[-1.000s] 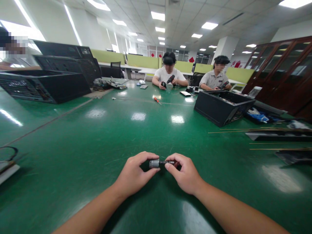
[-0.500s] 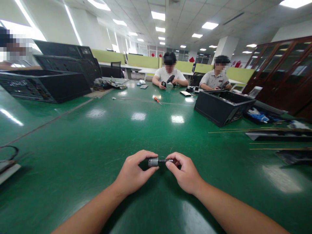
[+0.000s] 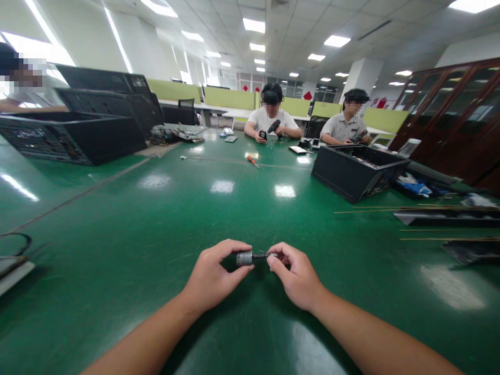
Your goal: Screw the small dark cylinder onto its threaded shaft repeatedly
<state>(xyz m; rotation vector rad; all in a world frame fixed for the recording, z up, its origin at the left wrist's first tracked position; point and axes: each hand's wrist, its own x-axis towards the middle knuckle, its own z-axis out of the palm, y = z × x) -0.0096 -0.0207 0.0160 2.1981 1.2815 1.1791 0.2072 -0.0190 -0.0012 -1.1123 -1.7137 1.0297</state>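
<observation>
A small grey cylinder that looks like an electric motor (image 3: 244, 258), with a thin dark shaft (image 3: 259, 255) on its right side, is held level just above the green table. My left hand (image 3: 213, 276) is closed on the cylinder, thumb below and fingers above. Between the thumb and fingertips of my right hand (image 3: 299, 276) is the shiny far end of the shaft, partly hidden by the fingers.
A black computer case (image 3: 353, 174) stands to the right, another case (image 3: 97, 138) at the left. An orange screwdriver (image 3: 251, 160) lies mid-table. Thin rods (image 3: 375, 210) jut in from the right. Across the table one person (image 3: 273, 122) holds a power drill; another person (image 3: 346, 127) sits beside.
Both hands keep their grip on the motor and shaft, which have shifted only very slightly upward in view. At the far left, a person's head has come a little further into view.
</observation>
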